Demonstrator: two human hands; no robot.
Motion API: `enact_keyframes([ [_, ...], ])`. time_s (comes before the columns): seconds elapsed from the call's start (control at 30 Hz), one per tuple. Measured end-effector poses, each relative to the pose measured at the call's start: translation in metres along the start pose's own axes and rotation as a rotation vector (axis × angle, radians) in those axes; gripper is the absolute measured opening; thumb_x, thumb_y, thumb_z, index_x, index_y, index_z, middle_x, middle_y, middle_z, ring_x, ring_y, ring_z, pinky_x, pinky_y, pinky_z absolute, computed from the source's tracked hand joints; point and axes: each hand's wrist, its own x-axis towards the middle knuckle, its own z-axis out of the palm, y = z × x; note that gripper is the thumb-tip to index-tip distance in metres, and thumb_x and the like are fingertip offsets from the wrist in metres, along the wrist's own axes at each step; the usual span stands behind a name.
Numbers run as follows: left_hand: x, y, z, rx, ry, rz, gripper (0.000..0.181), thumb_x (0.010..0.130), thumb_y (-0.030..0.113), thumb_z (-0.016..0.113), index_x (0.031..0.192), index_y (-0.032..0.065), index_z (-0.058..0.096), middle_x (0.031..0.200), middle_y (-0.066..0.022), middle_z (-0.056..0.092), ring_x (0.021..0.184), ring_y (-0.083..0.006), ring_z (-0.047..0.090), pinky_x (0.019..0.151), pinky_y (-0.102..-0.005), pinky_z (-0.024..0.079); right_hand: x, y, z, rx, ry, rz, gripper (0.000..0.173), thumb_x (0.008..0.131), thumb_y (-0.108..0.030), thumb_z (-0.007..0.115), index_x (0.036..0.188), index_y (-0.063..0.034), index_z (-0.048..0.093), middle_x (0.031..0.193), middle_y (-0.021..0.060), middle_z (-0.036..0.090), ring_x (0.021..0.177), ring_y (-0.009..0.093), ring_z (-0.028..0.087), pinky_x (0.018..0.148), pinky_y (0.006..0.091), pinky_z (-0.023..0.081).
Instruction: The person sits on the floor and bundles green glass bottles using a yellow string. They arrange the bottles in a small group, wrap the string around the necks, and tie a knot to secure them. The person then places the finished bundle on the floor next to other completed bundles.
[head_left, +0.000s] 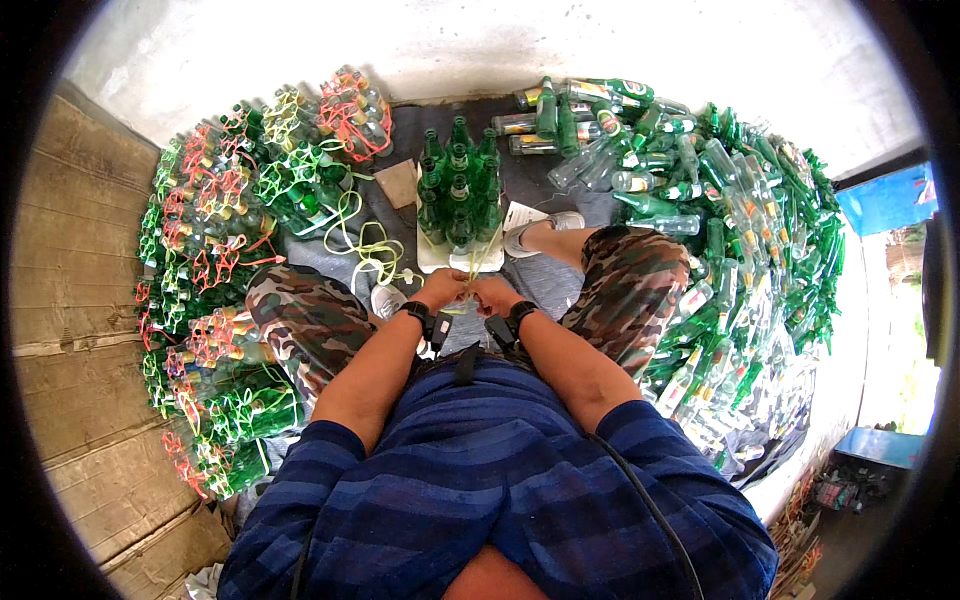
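Both my hands meet just in front of a white block (442, 262), on which several green glass bottles (459, 196) stand upright in a tight cluster. My left hand (444, 289) pinches a yellow-green plastic strap (474, 264) from the left side. From the right, my right hand (495, 295) grips the same strap, its fingers curled and nearly touching the left ones. The strap runs up from my fingers toward the near bottles; its path around them is mostly hidden. A loose tangle of pale yellow strap (381, 253) lies left of the block.
Bottle bundles tied with red and green straps (225, 202) are stacked at left, beside cardboard (82, 262). Loose green and clear bottles (720, 225) are heaped at right. A brown square piece (397, 184) and a white card (523, 215) flank the block. My knees spread either side.
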Motion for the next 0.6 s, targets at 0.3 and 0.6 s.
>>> enact_keyframes([
  [0.3, 0.017, -0.022, -0.006, -0.174, -0.047, -0.106, 0.03, 0.084, 0.009, 0.065, 0.112, -0.0018, 0.065, 0.09, -0.0074, 0.067, 0.072, -0.0148, 0.063, 0.066, -0.029, 0.054, -0.021, -0.026, 0.028, -0.004, 0.262, 0.082, 0.026, 0.082, -0.03, 0.065, 0.093, -0.0066, 0.062, 0.08, 0.0024, 0.058, 0.073, 0.016, 0.053, 0.064, 0.0353, 0.046],
  [0.6, 0.013, -0.023, 0.002, -0.18, -0.009, -0.101, 0.02, 0.085, 0.019, 0.066, 0.095, 0.0028, 0.061, 0.079, -0.0046, 0.063, 0.066, -0.0135, 0.06, 0.061, -0.0287, 0.052, 0.017, 0.006, -0.034, -0.154, 0.129, -0.466, 0.013, 0.087, -0.015, 0.06, 0.079, -0.0061, 0.058, 0.068, 0.0014, 0.05, 0.06, 0.018, 0.053, 0.05, 0.033, 0.044],
])
